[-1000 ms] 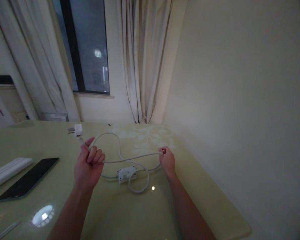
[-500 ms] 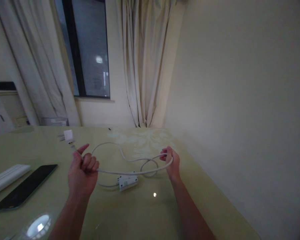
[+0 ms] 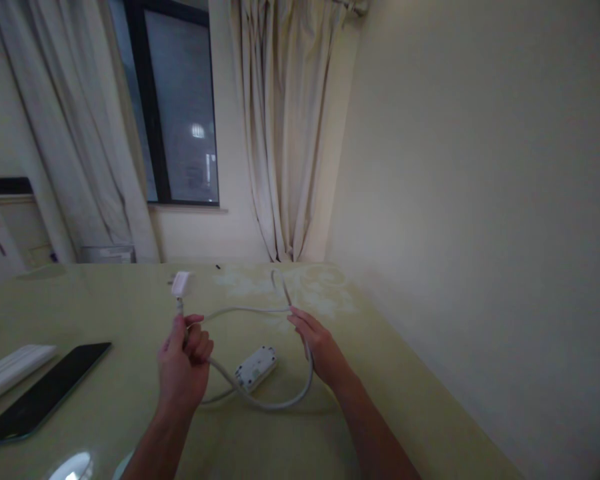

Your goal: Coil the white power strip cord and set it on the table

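A white power cord (image 3: 275, 405) bends in a wide loop between my two hands. My left hand (image 3: 184, 367) is closed on the cord just below its white plug (image 3: 181, 285), which points up with its prongs to the left. At the right of the loop, my right hand (image 3: 325, 347) pinches the cord between thumb and fingers, and a short curl sticks up beyond the fingertips. Between my hands a white power strip (image 3: 257, 368) lies on the table, its own end of the cord running off to the left behind the loop.
A black flat slab like a tablet (image 3: 45, 393) and a long white object (image 3: 15, 370) lie on the table at the left. The glossy table (image 3: 260, 447) meets the wall (image 3: 455, 233) on the right. Curtains (image 3: 290, 133) and a window (image 3: 180, 107) stand behind.
My hands have come closer together, the left moving right with the plug now more upright. The cord between them has gone from nearly straight to a hanging loop.
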Tool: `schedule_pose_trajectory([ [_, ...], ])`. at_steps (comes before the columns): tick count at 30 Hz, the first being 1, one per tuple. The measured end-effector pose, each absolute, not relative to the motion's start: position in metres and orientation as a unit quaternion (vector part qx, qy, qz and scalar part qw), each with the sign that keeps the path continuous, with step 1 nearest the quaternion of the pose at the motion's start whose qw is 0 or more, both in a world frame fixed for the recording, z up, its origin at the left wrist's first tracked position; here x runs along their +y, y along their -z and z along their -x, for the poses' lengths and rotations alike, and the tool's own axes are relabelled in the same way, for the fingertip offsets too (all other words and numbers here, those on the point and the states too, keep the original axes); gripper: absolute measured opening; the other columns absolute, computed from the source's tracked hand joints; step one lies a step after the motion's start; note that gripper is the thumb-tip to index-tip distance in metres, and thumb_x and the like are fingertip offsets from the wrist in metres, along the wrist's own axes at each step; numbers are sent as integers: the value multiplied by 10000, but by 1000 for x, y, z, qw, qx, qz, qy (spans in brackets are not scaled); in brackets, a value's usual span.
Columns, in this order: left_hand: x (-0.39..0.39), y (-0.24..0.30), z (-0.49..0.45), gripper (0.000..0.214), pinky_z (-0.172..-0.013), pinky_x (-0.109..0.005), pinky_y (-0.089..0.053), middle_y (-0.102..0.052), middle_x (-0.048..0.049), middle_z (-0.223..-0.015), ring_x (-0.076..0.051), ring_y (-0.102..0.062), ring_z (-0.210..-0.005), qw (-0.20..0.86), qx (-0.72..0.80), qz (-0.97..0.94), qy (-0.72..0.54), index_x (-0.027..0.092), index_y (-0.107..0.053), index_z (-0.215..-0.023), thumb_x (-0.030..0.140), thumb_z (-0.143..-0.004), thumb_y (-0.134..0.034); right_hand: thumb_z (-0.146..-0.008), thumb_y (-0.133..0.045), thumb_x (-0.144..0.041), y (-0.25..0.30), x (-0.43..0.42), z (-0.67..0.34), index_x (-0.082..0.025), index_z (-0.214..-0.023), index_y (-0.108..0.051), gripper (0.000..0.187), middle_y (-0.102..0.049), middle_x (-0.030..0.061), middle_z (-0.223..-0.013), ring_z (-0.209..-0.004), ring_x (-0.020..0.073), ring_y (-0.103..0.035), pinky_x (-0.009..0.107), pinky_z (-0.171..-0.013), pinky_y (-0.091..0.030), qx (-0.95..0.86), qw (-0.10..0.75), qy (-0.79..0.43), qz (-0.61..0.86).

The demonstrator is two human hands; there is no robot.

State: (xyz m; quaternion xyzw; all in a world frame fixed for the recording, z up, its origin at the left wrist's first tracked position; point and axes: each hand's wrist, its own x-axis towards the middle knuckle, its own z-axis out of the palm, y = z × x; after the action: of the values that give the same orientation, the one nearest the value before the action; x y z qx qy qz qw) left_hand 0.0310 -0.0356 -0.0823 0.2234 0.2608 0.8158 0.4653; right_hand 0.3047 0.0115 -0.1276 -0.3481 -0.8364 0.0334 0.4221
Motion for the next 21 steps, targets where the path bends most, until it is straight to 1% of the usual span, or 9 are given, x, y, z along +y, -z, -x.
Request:
schedule_pose_trajectory([
  [4, -38, 76, -26, 212, -382, -207, -150, -269, 118, -498, -59, -140, -425, 500, 223, -178, -818, 144, -700, -870, 346, -913, -746, -909, -570, -26, 133, 11, -305, -198, -1396, -707, 534, -625, 135, -1523, -1393, 265, -621, 435, -1196, -481, -859, 295, -126, 399],
  [6, -38, 75, -25, 170, -387, -197, -166, -294, 119, -506, -53, -164, -421, 510, 218, -175, -813, 129, -714, -923, 297, -909, -731, -889, -589, -44, 137, 10, -302, -196, -1305, -765, 477, -662, 121, -1481, -1367, 276, -641, 426, -1186, -479, -861, 251, -161, 412],
  [8, -38, 75, -26, 169, -388, -191, -176, -309, 118, -511, -48, -188, -415, 519, 214, -178, -809, 115, -725, -963, 272, -901, -724, -908, -558, -70, 138, 7, -299, -223, -1229, -802, 431, -687, 86, -1455, -1347, 265, -654, 401, -1175, -476, -861, 234, -173, 417],
  [10, -37, 76, -26, 169, -386, -190, -179, -317, 117, -511, -45, -204, -409, 524, 210, -182, -805, 110, -730, -973, 260, -896, -721, -935, -518, -90, 138, 4, -296, -244, -1222, -805, 434, -685, 66, -1462, -1341, 252, -653, 376, -1167, -468, -861, 230, -159, 425],
  [11, -37, 76, -26, 165, -386, -190, -183, -320, 116, -510, -45, -211, -407, 525, 209, -183, -804, 111, -730, -971, 257, -896, -720, -939, -512, -97, 138, 4, -295, -249, -1234, -800, 439, -686, 69, -1461, -1334, 251, -653, 370, -1161, -465, -859, 228, -145, 436],
  [13, -36, 78, -26, 156, -386, -190, -201, -326, 114, -508, -45, -223, -402, 526, 208, -183, -804, 113, -732, -966, 252, -899, -714, -934, -530, -114, 139, 4, -297, -255, -1255, -789, 435, -727, 94, -1392, -1284, 262, -673, 364, -1118, -484, -844, 221, -111, 475],
  [16, -37, 79, -25, 144, -385, -189, -231, -338, 110, -507, -45, -249, -397, 530, 204, -172, -805, 111, -733, -962, 240, -906, -704, -941, -542, -158, 145, 10, -302, -256, -1253, -782, 406, -782, 118, -1239, -1168, 267, -711, 359, -1035, -517, -804, 250, -99, 530],
  [19, -37, 79, -24, 122, -382, -185, -239, -348, 104, -507, -42, -276, -393, 543, 184, -156, -805, 108, -730, -958, 212, -928, -673, -940, -538, -201, 153, 20, -305, -212, -1235, -775, 378, -801, 118, -1123, -1046, 256, -741, 363, -976, -545, -758, 350, -164, 525],
  [21, -37, 79, -22, 116, -381, -179, -242, -353, 101, -507, -41, -290, -390, 555, 165, -142, -803, 107, -724, -954, 184, -948, -637, -948, -565, -285, 156, 25, -304, -180, -1228, -766, 360, -807, 111, -1038, -939, 248, -757, 358, -899, -577, -722, 416, -233, 501],
])
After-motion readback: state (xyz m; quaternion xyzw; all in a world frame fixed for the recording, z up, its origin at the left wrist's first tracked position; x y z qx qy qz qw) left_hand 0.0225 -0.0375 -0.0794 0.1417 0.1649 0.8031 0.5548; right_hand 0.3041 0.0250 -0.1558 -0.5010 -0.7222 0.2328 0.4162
